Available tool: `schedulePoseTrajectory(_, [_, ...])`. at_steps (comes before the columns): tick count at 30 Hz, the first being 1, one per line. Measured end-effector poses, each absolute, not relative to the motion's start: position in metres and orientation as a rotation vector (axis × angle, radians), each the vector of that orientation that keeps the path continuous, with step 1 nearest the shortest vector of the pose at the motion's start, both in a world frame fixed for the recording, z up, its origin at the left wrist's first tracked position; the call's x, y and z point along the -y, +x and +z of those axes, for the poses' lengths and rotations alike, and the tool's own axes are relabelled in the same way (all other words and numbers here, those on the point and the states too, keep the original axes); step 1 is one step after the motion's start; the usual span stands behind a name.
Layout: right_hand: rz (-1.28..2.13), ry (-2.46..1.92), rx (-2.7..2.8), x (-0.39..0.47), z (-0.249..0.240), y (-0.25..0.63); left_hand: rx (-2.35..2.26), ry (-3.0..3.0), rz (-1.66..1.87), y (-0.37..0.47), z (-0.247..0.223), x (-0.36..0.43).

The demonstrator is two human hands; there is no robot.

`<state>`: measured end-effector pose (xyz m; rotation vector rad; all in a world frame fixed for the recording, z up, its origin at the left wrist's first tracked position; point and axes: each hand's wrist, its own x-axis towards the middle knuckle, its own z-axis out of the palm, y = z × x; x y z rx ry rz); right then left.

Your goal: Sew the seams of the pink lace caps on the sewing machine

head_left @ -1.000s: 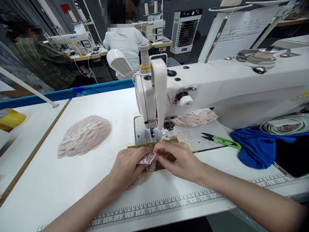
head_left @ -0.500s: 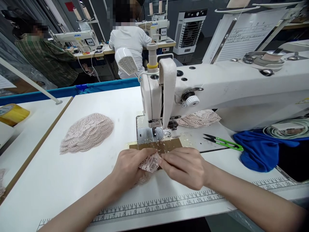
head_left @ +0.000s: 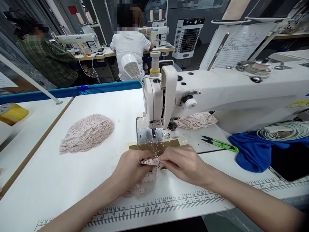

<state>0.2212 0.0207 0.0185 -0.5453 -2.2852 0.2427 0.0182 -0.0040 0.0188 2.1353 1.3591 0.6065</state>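
My left hand (head_left: 131, 169) and my right hand (head_left: 183, 162) pinch a small pink lace piece (head_left: 146, 180) between them, just in front of the white sewing machine (head_left: 217, 90). The lace hangs down onto the white table (head_left: 60, 190) under my left hand. The fingertips of both hands meet at its upper edge. The needle and presser foot (head_left: 153, 130) stand a short way behind my hands, over a metal plate and a brown strip (head_left: 154, 146).
A stack of pink lace pieces (head_left: 87, 132) lies to the left, more lace (head_left: 196, 120) under the machine arm. Green thread snips (head_left: 218, 143), blue cloth (head_left: 251, 149) and a coiled cord (head_left: 285, 129) sit right. Two other people work at machines behind.
The lace has unfolded and now hangs lower under my left hand. Both hands stay together in front of the needle, shifted only slightly.
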Motion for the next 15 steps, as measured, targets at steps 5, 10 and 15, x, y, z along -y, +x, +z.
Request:
schedulePoseTrajectory(5, [0.629,-0.94,2.255,-0.032,0.015,0.213,-1.512,2.407,0.618,0.022,0.011,0.002])
schedulePoseTrajectory(10, [0.563,-1.251,2.285,-0.043,0.012,0.208,-1.581,2.763,0.86,0.023,0.007,0.005])
schedulePoseTrajectory(15, [0.489,-1.35,2.268,-0.048,0.009,0.205,-1.393,3.07,0.696,0.026,0.006,0.014])
